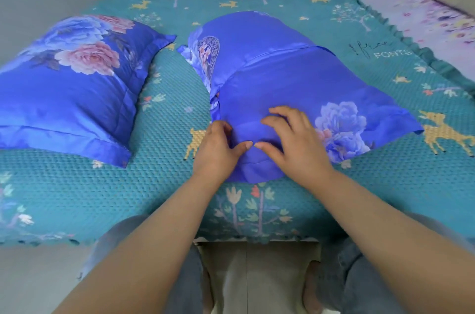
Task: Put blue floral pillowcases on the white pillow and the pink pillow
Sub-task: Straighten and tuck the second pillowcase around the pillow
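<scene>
Two hands sit close together at the near end of the second pillow, thumbs almost touching. The left hand curls at the pillow's near-left edge; its fingertips bend down into the blue fabric, and it looks to be pinching or tucking the cloth there, though the fingertips are hidden, so I cannot tell for sure. The right hand lies on top of the same end, fingers spread and slightly arched, pressing the cover flat.

Under them, the cased pillow runs its long axis away from the person, slanting somewhat from near-right to far-left, with its near end overhanging the front edge of the bed. An overlapping seam crosses it further up, and the flange of the blue floral pillowcase flares out to the right of the right hand. No white or pink inner pillow shows, so the filling seems fully inside.

Well apart to the left lies the other cased pillow, flower side up, nearer the left hand but out of reach of both without a stretch.

My reading: both covers are on, and what remains is tidying this near end. Whatever smoothing follows runs outward along the pillow's length, away from the body, with both hands equally placed for it.
</scene>
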A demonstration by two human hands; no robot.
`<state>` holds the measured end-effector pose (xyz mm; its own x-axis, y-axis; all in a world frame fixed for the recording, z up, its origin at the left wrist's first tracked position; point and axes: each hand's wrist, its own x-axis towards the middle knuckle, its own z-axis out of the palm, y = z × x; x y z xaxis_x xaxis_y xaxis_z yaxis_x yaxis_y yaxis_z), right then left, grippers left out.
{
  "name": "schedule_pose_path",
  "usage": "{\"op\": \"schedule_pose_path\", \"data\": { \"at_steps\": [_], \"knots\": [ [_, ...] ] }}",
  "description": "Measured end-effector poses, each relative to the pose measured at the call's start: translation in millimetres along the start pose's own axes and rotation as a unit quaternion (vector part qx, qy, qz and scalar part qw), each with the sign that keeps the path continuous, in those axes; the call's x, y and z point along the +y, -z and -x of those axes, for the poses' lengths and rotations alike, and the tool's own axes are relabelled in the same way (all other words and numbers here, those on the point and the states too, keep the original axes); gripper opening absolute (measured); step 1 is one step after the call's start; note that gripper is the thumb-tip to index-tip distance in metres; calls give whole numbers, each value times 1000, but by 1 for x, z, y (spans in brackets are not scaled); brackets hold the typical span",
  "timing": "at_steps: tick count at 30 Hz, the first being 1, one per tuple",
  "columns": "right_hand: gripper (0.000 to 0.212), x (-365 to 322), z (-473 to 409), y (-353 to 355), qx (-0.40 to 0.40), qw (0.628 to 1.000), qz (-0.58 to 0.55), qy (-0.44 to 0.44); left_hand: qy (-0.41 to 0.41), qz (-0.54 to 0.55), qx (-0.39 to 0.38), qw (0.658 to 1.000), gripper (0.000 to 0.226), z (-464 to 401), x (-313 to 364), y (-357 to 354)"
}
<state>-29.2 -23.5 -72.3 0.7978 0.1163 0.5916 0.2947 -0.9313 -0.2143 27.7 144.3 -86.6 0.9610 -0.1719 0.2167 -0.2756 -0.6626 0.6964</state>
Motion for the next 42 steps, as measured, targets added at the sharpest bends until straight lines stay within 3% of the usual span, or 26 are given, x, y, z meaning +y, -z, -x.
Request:
{"op": "schedule_pose_path", "data": {
  "at_steps": [3, 7, 12, 15, 18, 24, 28, 30, 31, 34, 36, 42],
  "knots": [
    [32, -1, 3, -12, 26, 998, 43, 27, 42, 25, -18, 999, 50, -4, -8, 0],
    [31, -5, -2, -20, 35, 998, 60, 2, 78, 136, -13, 988, 15, -14, -10, 2],
    [39, -22, -9, -24, -3, 994, 98, -42, 81, 169, -28, 982, 27, -22, -6, 2],
    [56, -31, -11, -23, -50, 986, 142, -71, 47, 212, -56, 974, 20, -25, -3, 14],
    [56, -33, -15, -25, -69, 978, 175, -86, 7, 266, -93, 959, 18, -25, 0, 22],
    [29, -34, -26, -11, -62, 984, 137, -94, -24, 216, -68, 974, 27, -25, 8, 15],
    [19, -25, -32, -2, -68, 979, 43, -186, -48, 139, -7, 989, 17, -22, 12, 9],
    [16, -14, -38, -3, -84, 960, -54, -260, -87, 101, 20, 991, 6, -16, 16, 7],
    [18, -6, -41, -3, -79, 940, -128, -305, -115, 71, 32, 990, 11, -12, 18, 6],
    [28, 7, -44, -2, -23, 839, -348, -417, -191, -22, 48, 980, 35, -1, 21, -4],
    [28, 9, -45, 0, 4, 785, -423, -452, -238, -70, 80, 965, 33, 5, 23, -13],
    [22, 12, -43, -5, -2, 742, -492, -455, -347, -231, 171, 893, 34, 9, 25, -25]
  ]
}}
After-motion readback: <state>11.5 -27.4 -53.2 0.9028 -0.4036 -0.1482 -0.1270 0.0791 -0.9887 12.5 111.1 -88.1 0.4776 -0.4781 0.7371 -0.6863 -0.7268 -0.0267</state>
